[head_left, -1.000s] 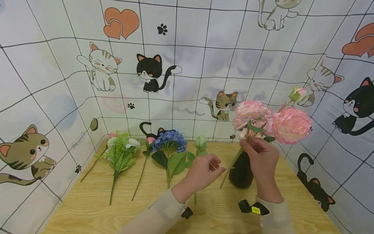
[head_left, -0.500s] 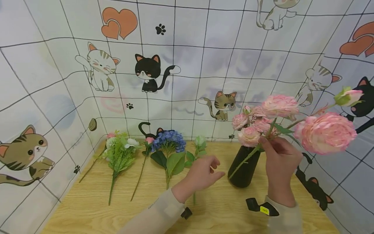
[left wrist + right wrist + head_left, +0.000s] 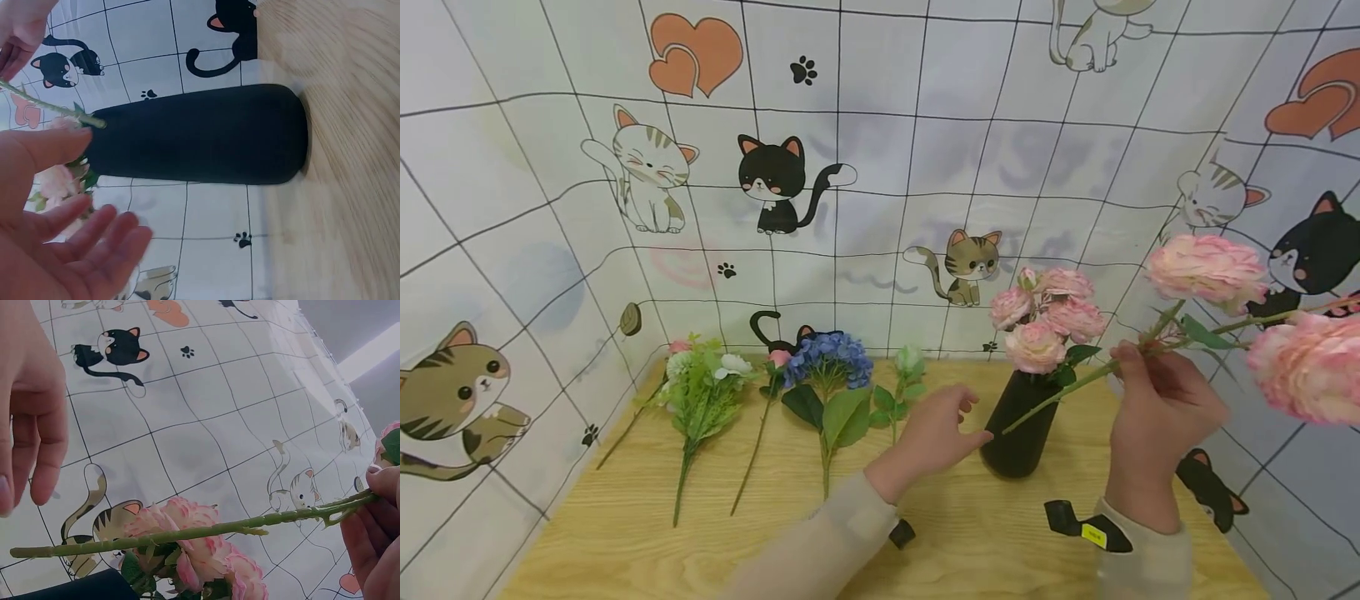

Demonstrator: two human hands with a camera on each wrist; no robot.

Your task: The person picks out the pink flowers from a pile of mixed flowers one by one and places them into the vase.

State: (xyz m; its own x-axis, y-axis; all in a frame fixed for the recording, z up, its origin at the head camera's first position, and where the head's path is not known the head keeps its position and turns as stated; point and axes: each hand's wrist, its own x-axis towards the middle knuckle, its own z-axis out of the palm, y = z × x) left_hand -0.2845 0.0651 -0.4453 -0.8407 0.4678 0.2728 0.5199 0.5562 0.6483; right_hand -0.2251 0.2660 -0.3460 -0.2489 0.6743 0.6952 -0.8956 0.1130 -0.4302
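My right hand [image 3: 1165,425] pinches the green stem [image 3: 187,532] of a pink flower spray near its blooms. Two big pink blooms [image 3: 1206,268] lean out to the right, one partly cut off by the frame edge. The stem's lower end slants down left, in front of the black vase [image 3: 1018,425]. Several pink flowers [image 3: 1048,321] stand in the vase mouth. Left of the vase, my left hand [image 3: 936,433] holds nothing, its fingers spread and loosely bent. In the left wrist view its thumb [image 3: 59,147] is close to the stem tip [image 3: 97,122].
Along the table's left and middle lie a green-and-white bunch [image 3: 700,400], a thin pink-budded stem [image 3: 756,450], a blue hydrangea [image 3: 827,362] and a pale rose [image 3: 910,367]. Cat-print cloth [image 3: 865,167] hangs behind and at both sides of the wooden table [image 3: 625,550].
My right hand has carried the pink flower spray rightward, away from the vase, uncovering the flowers in it. The left hand has shifted slightly right, toward the vase.
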